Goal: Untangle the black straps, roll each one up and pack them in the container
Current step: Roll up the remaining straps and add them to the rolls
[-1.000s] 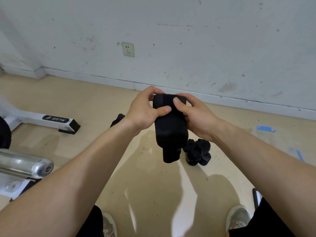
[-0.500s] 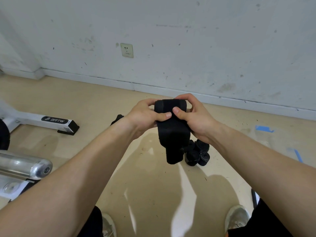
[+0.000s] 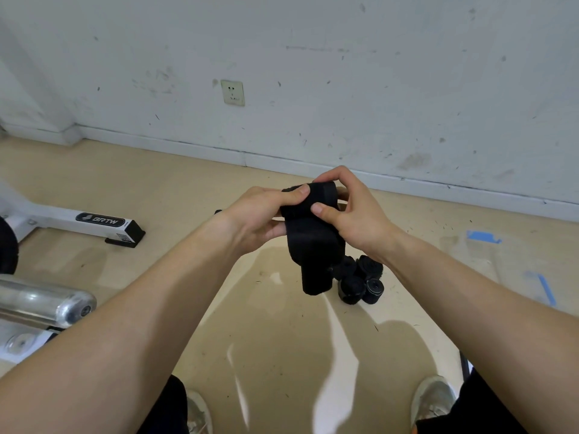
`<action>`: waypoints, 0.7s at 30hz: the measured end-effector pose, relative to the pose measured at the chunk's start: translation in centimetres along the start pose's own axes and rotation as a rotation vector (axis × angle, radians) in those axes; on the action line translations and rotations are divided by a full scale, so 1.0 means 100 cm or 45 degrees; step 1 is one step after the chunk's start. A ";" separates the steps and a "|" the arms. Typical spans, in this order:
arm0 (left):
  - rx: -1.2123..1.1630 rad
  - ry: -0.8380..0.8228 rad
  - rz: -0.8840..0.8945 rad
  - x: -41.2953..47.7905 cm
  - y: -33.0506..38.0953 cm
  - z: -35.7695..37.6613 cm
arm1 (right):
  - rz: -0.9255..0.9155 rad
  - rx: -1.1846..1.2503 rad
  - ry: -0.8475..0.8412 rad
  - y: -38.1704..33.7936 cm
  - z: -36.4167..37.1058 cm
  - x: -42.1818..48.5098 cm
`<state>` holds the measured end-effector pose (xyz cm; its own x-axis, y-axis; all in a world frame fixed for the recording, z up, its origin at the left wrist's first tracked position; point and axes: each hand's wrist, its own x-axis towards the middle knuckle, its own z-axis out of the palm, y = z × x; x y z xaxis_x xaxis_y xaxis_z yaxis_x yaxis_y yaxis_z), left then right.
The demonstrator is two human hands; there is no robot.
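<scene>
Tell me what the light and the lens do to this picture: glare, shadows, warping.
Head view: white glare streaks run down the glossy floor. A soft shadow darkens it under the arms. The black strap and the rolled straps read as near-featureless black. A bright highlight sits on the metal tube. The wide lens stretches the forearms toward the lower corners.

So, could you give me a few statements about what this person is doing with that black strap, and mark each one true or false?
1. The left hand and right hand both grip the black strap. True.
2. The rolled straps lie on a table. False: they sit on the floor.
3. A wall socket is set in the wall. True.
4. The tape stuck to the floor is red. False: it is blue.
</scene>
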<state>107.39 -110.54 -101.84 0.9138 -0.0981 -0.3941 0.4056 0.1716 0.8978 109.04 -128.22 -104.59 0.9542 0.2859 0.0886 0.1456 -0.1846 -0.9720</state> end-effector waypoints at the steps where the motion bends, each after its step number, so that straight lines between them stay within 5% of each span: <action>1: -0.024 -0.017 -0.029 -0.001 0.001 0.000 | -0.012 -0.015 -0.002 -0.001 -0.001 0.000; 5: 0.003 -0.025 -0.021 -0.002 0.002 -0.002 | 0.057 0.092 -0.051 -0.001 -0.004 0.001; 11: -0.061 0.120 0.097 0.002 0.003 -0.002 | 0.502 0.354 -0.007 -0.001 0.002 0.001; 21: -0.286 0.331 0.132 0.010 0.004 -0.011 | 0.345 0.314 -0.054 -0.005 0.012 -0.007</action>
<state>108.48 -109.53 -102.12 0.9133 0.1786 -0.3661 0.2786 0.3819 0.8812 108.02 -127.21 -104.37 0.9370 0.2973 -0.1837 -0.1836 -0.0282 -0.9826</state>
